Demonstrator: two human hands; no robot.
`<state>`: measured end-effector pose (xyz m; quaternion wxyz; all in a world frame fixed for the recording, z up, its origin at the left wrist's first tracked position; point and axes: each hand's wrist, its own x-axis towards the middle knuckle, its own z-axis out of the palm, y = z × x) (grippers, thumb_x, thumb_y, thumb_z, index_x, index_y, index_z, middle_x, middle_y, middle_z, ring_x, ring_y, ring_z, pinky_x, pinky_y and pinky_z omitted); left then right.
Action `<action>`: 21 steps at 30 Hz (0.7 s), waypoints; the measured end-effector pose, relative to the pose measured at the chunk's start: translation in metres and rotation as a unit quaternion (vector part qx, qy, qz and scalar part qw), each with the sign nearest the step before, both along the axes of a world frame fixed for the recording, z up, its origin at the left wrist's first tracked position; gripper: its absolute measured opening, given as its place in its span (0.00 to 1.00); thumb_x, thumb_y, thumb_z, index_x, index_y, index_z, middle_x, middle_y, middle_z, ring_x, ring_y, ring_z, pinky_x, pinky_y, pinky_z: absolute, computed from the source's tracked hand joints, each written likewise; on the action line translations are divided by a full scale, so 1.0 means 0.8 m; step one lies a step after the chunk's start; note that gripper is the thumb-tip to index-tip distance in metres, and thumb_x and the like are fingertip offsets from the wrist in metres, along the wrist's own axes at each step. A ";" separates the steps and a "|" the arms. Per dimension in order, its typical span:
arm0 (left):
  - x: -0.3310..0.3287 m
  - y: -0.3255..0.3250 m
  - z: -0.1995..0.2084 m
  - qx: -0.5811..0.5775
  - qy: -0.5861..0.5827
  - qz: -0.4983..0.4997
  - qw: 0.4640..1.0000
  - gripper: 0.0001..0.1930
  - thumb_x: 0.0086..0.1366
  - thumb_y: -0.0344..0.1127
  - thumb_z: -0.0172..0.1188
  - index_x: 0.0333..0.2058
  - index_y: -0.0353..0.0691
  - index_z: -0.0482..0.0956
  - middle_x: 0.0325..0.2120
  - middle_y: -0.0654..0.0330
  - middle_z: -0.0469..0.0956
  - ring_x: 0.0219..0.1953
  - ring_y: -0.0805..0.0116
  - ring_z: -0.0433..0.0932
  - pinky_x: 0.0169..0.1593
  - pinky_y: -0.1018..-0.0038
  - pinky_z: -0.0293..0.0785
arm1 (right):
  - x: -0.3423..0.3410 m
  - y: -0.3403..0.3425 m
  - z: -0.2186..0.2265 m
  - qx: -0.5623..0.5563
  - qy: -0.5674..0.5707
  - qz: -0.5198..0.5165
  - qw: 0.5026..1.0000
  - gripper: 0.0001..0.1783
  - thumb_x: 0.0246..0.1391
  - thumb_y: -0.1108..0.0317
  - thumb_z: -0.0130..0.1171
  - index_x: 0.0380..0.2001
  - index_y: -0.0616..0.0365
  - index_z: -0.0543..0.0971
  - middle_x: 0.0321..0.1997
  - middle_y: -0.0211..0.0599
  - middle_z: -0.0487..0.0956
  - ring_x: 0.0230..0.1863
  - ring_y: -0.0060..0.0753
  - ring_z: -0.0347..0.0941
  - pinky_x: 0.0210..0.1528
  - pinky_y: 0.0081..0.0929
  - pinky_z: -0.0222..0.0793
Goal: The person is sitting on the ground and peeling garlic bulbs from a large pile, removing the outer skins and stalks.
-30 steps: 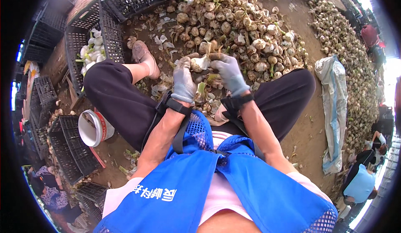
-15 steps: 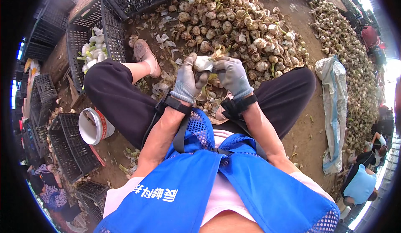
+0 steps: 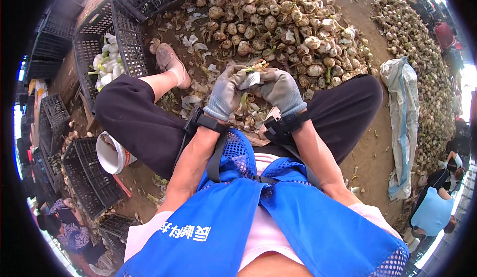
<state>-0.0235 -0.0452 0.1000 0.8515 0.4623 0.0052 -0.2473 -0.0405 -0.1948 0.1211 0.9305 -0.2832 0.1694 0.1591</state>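
Note:
A white garlic bulb [image 3: 252, 79] with dry, yellowish-brown skin at its top sits between my two gloved hands, above the ground between my bent legs. My left hand [image 3: 224, 92] is closed around its left side, fingers curled. Against the other side, my right hand [image 3: 282, 92] has its fingers pinched at the bulb and its loose skin. The fingers hide much of the bulb. Just beyond my hands lies a big heap of unpeeled garlic bulbs [image 3: 271, 23], brown and dirty with stalks on.
A black crate [image 3: 130, 43] at the left holds clean white garlic [image 3: 110, 63]. Nearby are a white bucket [image 3: 110, 157] and another black crate [image 3: 89, 177]. A pale woven sack [image 3: 401, 128] lies at the right, before a longer garlic heap [image 3: 422, 73]. Other people work at both edges.
The garlic bulb has turned in my hands, and less of its white side shows. My fingers have come closer around it. The view has shifted slightly.

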 end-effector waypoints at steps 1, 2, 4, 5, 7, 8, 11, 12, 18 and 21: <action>0.004 -0.002 -0.002 -0.072 0.063 0.018 0.995 0.10 0.64 0.32 0.47 0.42 0.36 0.69 0.38 0.56 0.73 0.40 0.68 0.72 0.44 0.71 0.72 | 0.004 -0.001 -0.004 0.097 -0.002 0.016 0.995 0.13 0.44 0.76 0.43 0.33 0.74 0.71 0.33 0.48 0.76 0.32 0.44 0.72 0.39 0.36 0.68; 0.007 -0.003 -0.003 -0.135 0.132 0.031 0.982 0.10 0.64 0.31 0.47 0.42 0.36 0.69 0.38 0.55 0.73 0.41 0.66 0.73 0.44 0.69 0.72 | 0.006 -0.004 -0.008 0.118 -0.034 0.034 0.992 0.13 0.44 0.76 0.43 0.33 0.74 0.71 0.33 0.48 0.76 0.32 0.44 0.72 0.39 0.36 0.68; 0.013 -0.005 -0.003 -0.190 0.121 0.038 0.974 0.10 0.64 0.31 0.46 0.42 0.36 0.69 0.40 0.54 0.73 0.41 0.62 0.73 0.44 0.65 0.73 | 0.010 -0.012 -0.017 0.156 -0.073 -0.027 0.985 0.13 0.45 0.76 0.43 0.33 0.73 0.71 0.33 0.48 0.75 0.34 0.43 0.71 0.40 0.37 0.68; 0.015 -0.006 -0.001 -0.205 0.137 0.046 0.968 0.10 0.64 0.31 0.46 0.42 0.36 0.69 0.40 0.53 0.72 0.41 0.61 0.73 0.44 0.65 0.73 | 0.015 -0.018 -0.021 0.165 -0.017 -0.046 0.985 0.13 0.46 0.75 0.42 0.33 0.72 0.71 0.33 0.48 0.75 0.35 0.43 0.71 0.40 0.35 0.68; 0.016 -0.002 0.003 -0.254 0.155 0.032 0.954 0.11 0.63 0.34 0.48 0.41 0.35 0.71 0.39 0.51 0.73 0.39 0.60 0.73 0.36 0.68 0.72 | 0.020 -0.032 -0.024 0.186 0.000 -0.065 0.980 0.13 0.46 0.75 0.42 0.34 0.71 0.71 0.34 0.48 0.74 0.36 0.42 0.71 0.40 0.35 0.68; 0.017 0.001 0.005 -0.251 0.153 0.039 0.955 0.11 0.63 0.34 0.48 0.41 0.35 0.71 0.39 0.51 0.73 0.39 0.60 0.73 0.36 0.68 0.72 | 0.022 -0.039 -0.025 0.230 0.005 -0.068 0.971 0.13 0.46 0.75 0.42 0.34 0.71 0.71 0.35 0.47 0.74 0.36 0.41 0.71 0.40 0.35 0.68; 0.018 0.010 0.007 -0.311 0.175 0.035 0.934 0.12 0.61 0.37 0.51 0.38 0.34 0.73 0.35 0.52 0.75 0.31 0.64 0.72 0.26 0.73 0.65 | 0.037 -0.060 -0.021 0.097 -0.001 -0.127 0.987 0.15 0.47 0.76 0.42 0.38 0.71 0.71 0.38 0.49 0.74 0.37 0.41 0.72 0.39 0.33 0.70; 0.021 0.012 0.007 -0.313 0.173 0.043 0.933 0.12 0.61 0.37 0.51 0.38 0.34 0.73 0.35 0.52 0.75 0.31 0.64 0.72 0.26 0.73 0.65 | 0.040 -0.061 -0.019 -0.067 0.037 -0.152 0.985 0.15 0.46 0.75 0.43 0.39 0.69 0.72 0.39 0.50 0.74 0.38 0.41 0.72 0.39 0.32 0.70; 0.022 0.011 0.009 -0.100 0.059 0.167 0.979 0.08 0.62 0.34 0.50 0.36 0.35 0.69 0.32 0.52 0.75 0.34 0.64 0.76 0.35 0.72 0.77 | 0.024 -0.012 0.002 -0.398 -0.142 0.053 0.905 0.29 0.40 0.73 0.60 0.49 0.67 0.67 0.48 0.51 0.72 0.48 0.34 0.71 0.50 0.24 0.64; 0.020 0.008 0.015 -0.101 -0.020 0.121 0.987 0.07 0.63 0.31 0.48 0.38 0.35 0.70 0.35 0.52 0.75 0.34 0.67 0.76 0.36 0.74 0.75 | 0.016 0.013 0.016 -0.550 -0.209 0.046 0.808 0.24 0.42 0.77 0.56 0.47 0.69 0.69 0.41 0.40 0.76 0.41 0.27 0.72 0.45 0.20 0.67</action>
